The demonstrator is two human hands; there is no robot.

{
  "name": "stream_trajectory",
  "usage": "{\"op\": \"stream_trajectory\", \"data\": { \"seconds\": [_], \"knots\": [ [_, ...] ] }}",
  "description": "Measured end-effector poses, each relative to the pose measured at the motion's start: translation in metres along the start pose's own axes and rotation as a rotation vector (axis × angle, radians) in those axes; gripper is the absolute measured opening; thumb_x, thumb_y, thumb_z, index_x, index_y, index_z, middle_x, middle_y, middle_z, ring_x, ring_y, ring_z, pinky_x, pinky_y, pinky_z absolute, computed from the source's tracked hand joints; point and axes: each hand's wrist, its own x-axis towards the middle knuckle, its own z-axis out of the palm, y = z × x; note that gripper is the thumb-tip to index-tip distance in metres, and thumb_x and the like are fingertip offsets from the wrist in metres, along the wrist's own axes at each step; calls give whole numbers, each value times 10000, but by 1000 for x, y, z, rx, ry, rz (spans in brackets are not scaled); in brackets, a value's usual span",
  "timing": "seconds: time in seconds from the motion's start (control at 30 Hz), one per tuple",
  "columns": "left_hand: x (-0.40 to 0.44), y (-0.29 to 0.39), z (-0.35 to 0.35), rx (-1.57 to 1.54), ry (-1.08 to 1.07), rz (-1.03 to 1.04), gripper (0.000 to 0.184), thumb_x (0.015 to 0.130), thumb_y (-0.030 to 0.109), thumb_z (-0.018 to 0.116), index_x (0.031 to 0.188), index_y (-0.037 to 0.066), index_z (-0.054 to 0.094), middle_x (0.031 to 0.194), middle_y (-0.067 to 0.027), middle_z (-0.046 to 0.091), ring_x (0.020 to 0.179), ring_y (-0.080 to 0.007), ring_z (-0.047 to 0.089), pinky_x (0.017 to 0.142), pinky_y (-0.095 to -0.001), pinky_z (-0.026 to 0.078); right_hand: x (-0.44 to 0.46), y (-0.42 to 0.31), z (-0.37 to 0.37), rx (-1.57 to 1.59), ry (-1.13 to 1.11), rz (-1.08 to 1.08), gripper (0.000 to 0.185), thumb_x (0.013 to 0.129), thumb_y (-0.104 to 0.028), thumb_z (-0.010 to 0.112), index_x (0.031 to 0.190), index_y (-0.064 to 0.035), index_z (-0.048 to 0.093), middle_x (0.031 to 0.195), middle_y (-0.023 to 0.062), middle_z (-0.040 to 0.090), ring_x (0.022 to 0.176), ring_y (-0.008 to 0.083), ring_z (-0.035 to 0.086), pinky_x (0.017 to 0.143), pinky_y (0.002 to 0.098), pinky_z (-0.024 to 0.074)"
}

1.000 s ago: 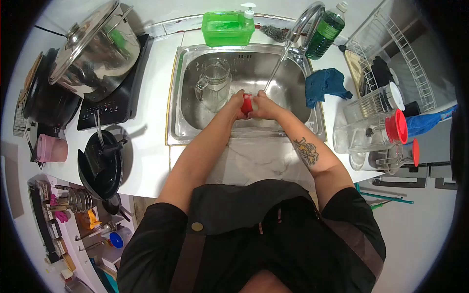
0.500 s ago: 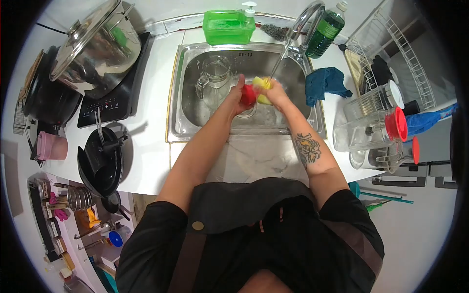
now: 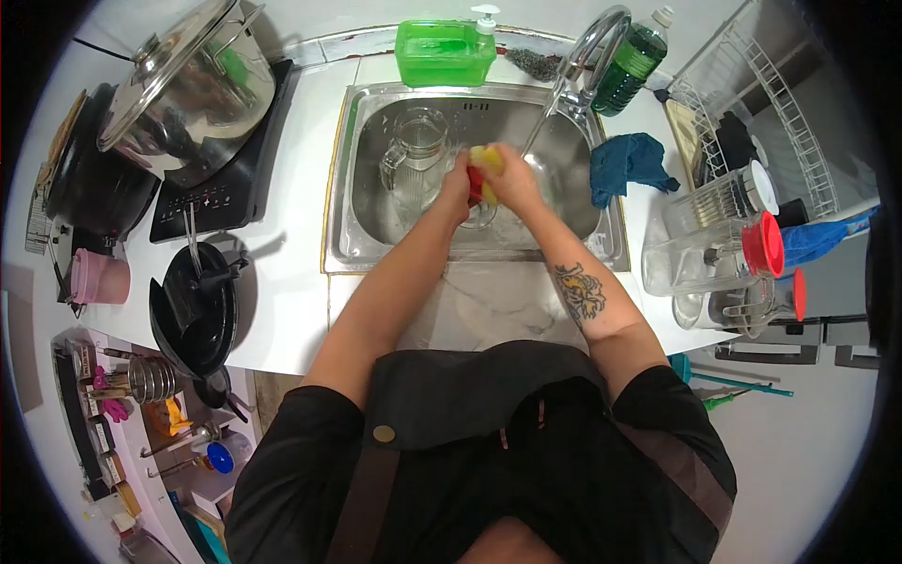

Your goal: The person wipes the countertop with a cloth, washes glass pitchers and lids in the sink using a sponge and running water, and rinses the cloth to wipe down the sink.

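Over the middle of the sink (image 3: 334, 226), my left hand (image 3: 455, 188) is closed around a red lid (image 3: 475, 184), mostly covered by my fingers. My right hand (image 3: 516, 180) presses a yellow sponge (image 3: 488, 157) against it, and the two hands nearly meet. To their left in the basin is a clear glass pitcher (image 3: 419, 141) with a handle. A thin stream of water (image 3: 536, 132) runs from the faucet (image 3: 601, 38) just right of my right hand. Below the hands, another clear rounded item (image 3: 482, 218) is partly hidden.
Behind the sink are a green soap dispenser (image 3: 442, 58), a steel scrubber (image 3: 533, 63) and a green bottle (image 3: 631, 64). On the right lie a blue cloth (image 3: 628, 167) and red-lidded pitchers (image 3: 700, 256). Leftward are a large pot (image 3: 202, 94), a cooktop (image 3: 211, 202) and black pans (image 3: 211, 320).
My right hand and the sponge have shifted left onto the red lid, out of the water stream. My left hand has stayed nearly in place, turning slightly.
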Motion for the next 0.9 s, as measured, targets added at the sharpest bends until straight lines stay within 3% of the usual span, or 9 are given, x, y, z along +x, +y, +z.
{"op": "stream_trajectory", "data": {
  "seconds": [0.2, 0.3, 0.4, 0.53, 0.57, 0.6, 0.67, 0.77, 0.9],
  "knots": [
    [1, -2, -3, -84, -122, -68, 342, 816, 496, 463, 810, 163, 538, 689, 10, 531, 571, -121, 469, 500, -264, 360, 22, -4, -8, -240, -186, 256, 342, 776, -379, 564, 891, -62, 502, 883, 195, 595, 845, 385, 555, 715, 441, 448],
    [0, -2, -3, -59, -59, -95, 353, 837, 491, 444, 875, 157, 553, 801, 20, 573, 623, -119, 508, 600, -298, 383, 9, -5, -7, -150, -235, -59, 319, 779, -360, 569, 913, -72, 529, 837, 191, 608, 829, 373, 568, 711, 444, 450],
    [22, -12, -16, -23, -278, -149, 317, 785, 465, 567, 833, 151, 562, 792, 5, 583, 626, -130, 509, 614, -300, 380, 8, 0, -22, -290, -337, 70, 286, 759, -345, 581, 934, -120, 557, 891, 183, 611, 863, 364, 574, 735, 438, 456],
    [6, -11, -4, 672, -94, 337, 334, 675, 351, 704, 847, 96, 573, 782, -22, 590, 701, -176, 552, 684, -322, 416, 15, 29, -36, -176, -287, 325, 369, 717, -309, 630, 1041, -147, 560, 950, 173, 610, 909, 335, 577, 776, 428, 452],
    [12, -19, -6, 953, 17, 564, 368, 633, 303, 740, 871, 77, 571, 782, -32, 589, 735, -194, 564, 706, -329, 426, 14, 29, -38, -179, -290, 327, 369, 717, -309, 630, 1041, -147, 560, 950, 173, 610, 909, 335, 577, 776, 428, 452],
    [5, -18, -4, 952, 14, 560, 368, 633, 303, 740, 871, 77, 571, 782, -32, 589, 735, -194, 564, 706, -329, 426, 14, 23, -43, -145, -264, 245, 383, 711, -286, 637, 1056, -138, 559, 958, 174, 608, 917, 334, 576, 783, 423, 453],
    [-14, -11, 2, 1147, -110, 828, 428, 581, 200, 753, 933, 54, 557, 805, -56, 586, 815, -215, 563, 749, -332, 439, 17, 7, -54, -110, -234, 167, 398, 705, -263, 644, 1070, -129, 558, 966, 175, 606, 924, 332, 575, 790, 418, 453],
    [-5, -16, 0, 998, -326, 639, 474, 521, 117, 759, 956, 97, 572, 888, -111, 592, 885, -265, 542, 758, -355, 446, 22, -10, -63, -200, -331, 205, 454, 691, -252, 659, 1088, -59, 551, 946, 182, 613, 894, 325, 592, 783, 367, 459],
    [-14, -16, 1, 1023, -378, 732, 510, 498, 94, 766, 966, 68, 564, 900, -121, 581, 893, -273, 553, 784, -355, 447, 21, -34, -72, -368, -393, 226, 438, 687, -240, 651, 1079, -69, 557, 968, 179, 607, 899, 317, 594, 776, 377, 472]
  ]
}}
